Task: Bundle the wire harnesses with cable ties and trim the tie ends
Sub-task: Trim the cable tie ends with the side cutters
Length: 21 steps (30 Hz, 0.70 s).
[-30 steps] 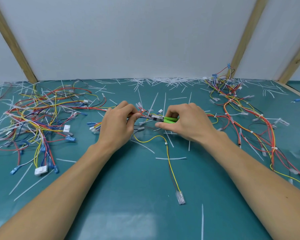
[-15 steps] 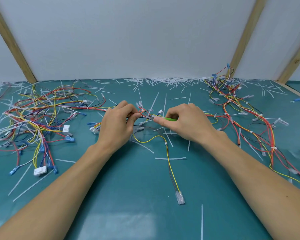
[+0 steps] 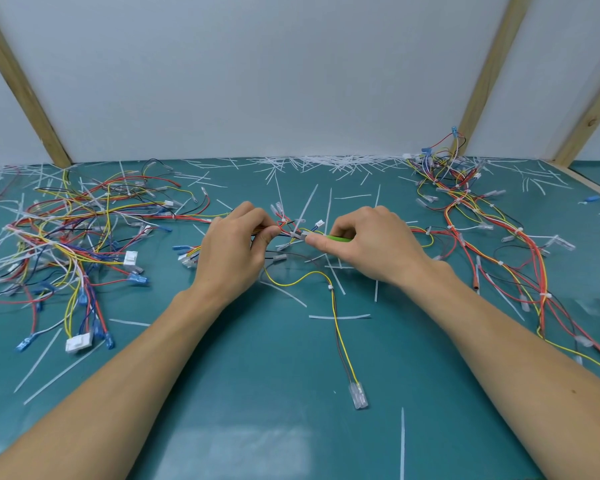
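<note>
Only the head view here. Your left hand [image 3: 232,251] has its fingers curled round the wire harness [image 3: 284,232], pinching the strands together just off its fingertips. Your right hand [image 3: 371,244] is curled round a green-handled cutter [image 3: 338,239], with the tool's nose sitting right at the bundle between your two hands, so I'd say you're at the trim step on a cable tie [image 3: 293,234].

The wires look light and floppy, so they'll sag or twist if you let go; the yellow lead [image 3: 340,327] trails off toward you across the desk [image 3: 257,393]. I'd hold close beside the tie head, not out on the loose ends. The tie tail is stiffer, thin plastic and will probably flick away when cut, like the offcuts [image 3: 326,162] scattered beyond your hands.
</note>
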{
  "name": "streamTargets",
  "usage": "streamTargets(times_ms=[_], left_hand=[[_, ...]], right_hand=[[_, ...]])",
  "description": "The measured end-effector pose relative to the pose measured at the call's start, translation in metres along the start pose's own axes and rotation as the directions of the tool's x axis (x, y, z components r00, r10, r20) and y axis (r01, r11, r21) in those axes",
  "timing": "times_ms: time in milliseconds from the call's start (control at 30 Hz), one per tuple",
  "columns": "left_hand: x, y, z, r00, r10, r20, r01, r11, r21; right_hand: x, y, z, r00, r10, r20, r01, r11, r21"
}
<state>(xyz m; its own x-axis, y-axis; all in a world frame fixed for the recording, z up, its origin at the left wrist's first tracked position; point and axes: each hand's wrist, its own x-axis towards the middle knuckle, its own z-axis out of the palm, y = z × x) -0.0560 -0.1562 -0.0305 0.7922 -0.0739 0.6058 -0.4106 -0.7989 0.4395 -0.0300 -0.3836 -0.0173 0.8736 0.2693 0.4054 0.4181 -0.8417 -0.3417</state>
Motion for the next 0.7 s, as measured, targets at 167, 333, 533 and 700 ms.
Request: streamTargets(times_ms=[167, 333, 533, 700], left_hand=[[-0.0008, 0.0028, 0.0002, 1.000, 0.013, 0.004, -0.013, 1.000, 0.009], [0.0003, 0.0029, 0.0000, 1.000, -0.003, 0.000, 0.003, 1.000, 0.001], [0.0015, 0.0014, -0.0004, 1.000, -0.009, -0.019, 0.008, 1.000, -0.017], [0.0020, -0.0001, -0.0005, 1.000, -0.003, -0.021, 0.002, 1.000, -0.021]], right_hand=[[-0.0008, -0.0014, 0.0015, 1.000, -0.009, -0.002, 0.009, 1.000, -0.019], [0.0005, -0.0021, -0.0014, 1.000, 0.007, -0.007, -0.007, 1.000, 0.010], [0.0003, -0.0036, -0.0024, 0.999, 0.027, -0.022, -0.026, 0.999, 0.045], [0.0009, -0.0055, -0.0028, 0.995, 0.084, -0.050, -0.075, 0.985, 0.153]])
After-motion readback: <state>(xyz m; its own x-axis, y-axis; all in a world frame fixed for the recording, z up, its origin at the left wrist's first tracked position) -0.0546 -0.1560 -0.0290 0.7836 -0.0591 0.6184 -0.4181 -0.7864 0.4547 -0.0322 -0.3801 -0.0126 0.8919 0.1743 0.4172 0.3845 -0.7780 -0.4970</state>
